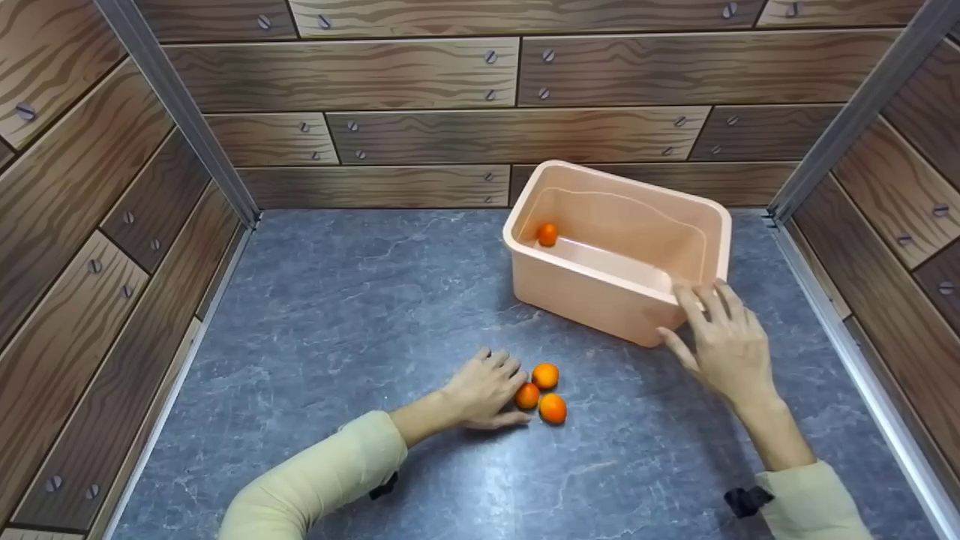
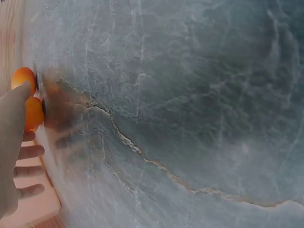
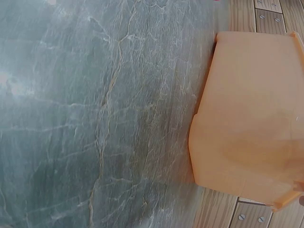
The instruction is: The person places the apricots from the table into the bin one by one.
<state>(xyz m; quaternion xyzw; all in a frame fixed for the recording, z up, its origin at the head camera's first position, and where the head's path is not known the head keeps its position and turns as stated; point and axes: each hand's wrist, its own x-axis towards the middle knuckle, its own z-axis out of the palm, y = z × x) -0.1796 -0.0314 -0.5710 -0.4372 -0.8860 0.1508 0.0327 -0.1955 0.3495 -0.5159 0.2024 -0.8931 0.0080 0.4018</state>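
Three small orange fruits lie close together on the grey marbled surface: a rear fruit [image 1: 545, 376], a left fruit [image 1: 527, 396] and a front fruit [image 1: 553, 409]. My left hand [image 1: 486, 390] is right beside them, its fingers apart and thumb extended, with the left fruit at the gap between thumb and fingers. Two fruits also show past the thumb in the left wrist view. My right hand [image 1: 724, 341] is at the near right corner of a peach plastic bin [image 1: 585, 296], fingertips at the rim and thumb low by the outer wall. Inside the bin sits another orange fruit [image 1: 547, 235].
Wood-plank panels [image 1: 420, 135] close off the back and both sides. Metal rails [image 1: 862, 375] run along the edges of the surface. The bin stands at the back right, angled, near the rear panel.
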